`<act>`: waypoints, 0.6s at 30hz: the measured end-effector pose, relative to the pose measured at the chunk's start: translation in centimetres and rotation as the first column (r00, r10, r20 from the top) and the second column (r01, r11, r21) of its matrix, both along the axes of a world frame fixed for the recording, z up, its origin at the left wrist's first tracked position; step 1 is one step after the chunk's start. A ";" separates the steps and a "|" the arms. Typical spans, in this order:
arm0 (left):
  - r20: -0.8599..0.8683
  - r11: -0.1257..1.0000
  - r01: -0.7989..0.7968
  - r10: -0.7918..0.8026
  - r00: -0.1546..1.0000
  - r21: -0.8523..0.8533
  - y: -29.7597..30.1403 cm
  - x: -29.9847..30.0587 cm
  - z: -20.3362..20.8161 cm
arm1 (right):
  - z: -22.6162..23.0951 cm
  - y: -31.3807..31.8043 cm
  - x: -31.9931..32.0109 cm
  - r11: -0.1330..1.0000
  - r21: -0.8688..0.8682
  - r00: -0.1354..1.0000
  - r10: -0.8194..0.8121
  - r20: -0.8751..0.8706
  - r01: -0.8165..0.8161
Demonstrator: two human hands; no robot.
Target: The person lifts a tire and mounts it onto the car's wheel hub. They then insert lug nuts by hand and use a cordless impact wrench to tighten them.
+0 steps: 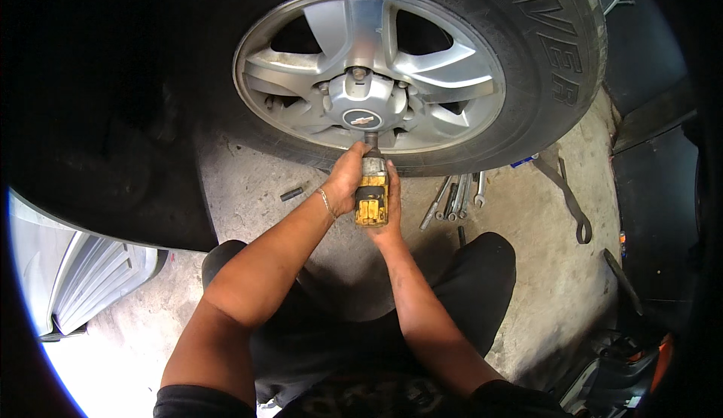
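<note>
Both my hands are on a yellow and black impact wrench (pixel 372 196), held out toward the wheel. My left hand (pixel 346 179) is wrapped round its left side near the front. From below and the right, my right hand (pixel 392 211) grips it, with the handle and trigger hidden beneath the body. The dark socket (pixel 371 140) on its nose reaches the lower edge of the silver centre cap (pixel 364 102); whether it sits on a lug nut is hidden. Around the cap, lug nuts (pixel 359 74) show on the silver alloy wheel (pixel 331 30) with its black tire (pixel 538 64).
Several wrenches (pixel 454 198) lie on the concrete floor (pixel 256 226) right of my hands. A loose dark socket (pixel 291 193) rests to the left. Farther right lie a dark strap-like bar (pixel 566 196) and another dark bar (pixel 623 281). An orange and black object (pixel 621 373) stands at the lower right.
</note>
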State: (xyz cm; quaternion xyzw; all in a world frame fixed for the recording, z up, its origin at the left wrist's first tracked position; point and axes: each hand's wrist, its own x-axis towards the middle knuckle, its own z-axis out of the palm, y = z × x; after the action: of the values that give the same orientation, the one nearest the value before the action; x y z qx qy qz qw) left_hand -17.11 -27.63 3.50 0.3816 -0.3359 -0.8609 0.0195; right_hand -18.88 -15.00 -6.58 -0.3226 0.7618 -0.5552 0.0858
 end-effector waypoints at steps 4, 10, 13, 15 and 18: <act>-0.002 1.000 0.004 -0.004 1.000 -0.001 -0.4 0.1 0.1 | -0.6 -0.2 0.2 0.998 -0.053 0.999 -0.025 -0.024 0.024; 0.280 0.598 0.312 -0.149 0.948 -0.738 0.3 0.2 0.4 | -4.8 -3.5 3.1 0.987 -0.155 0.908 0.097 0.407 -0.036; 0.365 0.369 0.379 -0.112 0.924 -0.848 0.1 0.4 0.9 | -5.0 -4.9 3.8 0.994 -0.078 0.916 0.098 0.389 -0.074; 0.233 0.670 0.290 -0.176 0.956 -0.683 -0.4 0.6 1.5 | -3.8 -5.1 3.3 0.988 -0.150 0.948 0.080 0.307 -0.034; 0.057 0.841 0.182 -0.178 0.982 -0.510 -1.2 1.0 1.7 | -1.5 -4.3 2.2 0.943 -0.308 0.939 -0.010 0.343 0.123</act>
State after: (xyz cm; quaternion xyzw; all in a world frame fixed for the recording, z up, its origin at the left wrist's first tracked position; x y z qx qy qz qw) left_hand -16.12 -28.88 5.23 0.3324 -0.5873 -0.7370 0.0385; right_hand -16.69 -19.34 -8.07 -0.2064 0.6445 -0.7226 0.1412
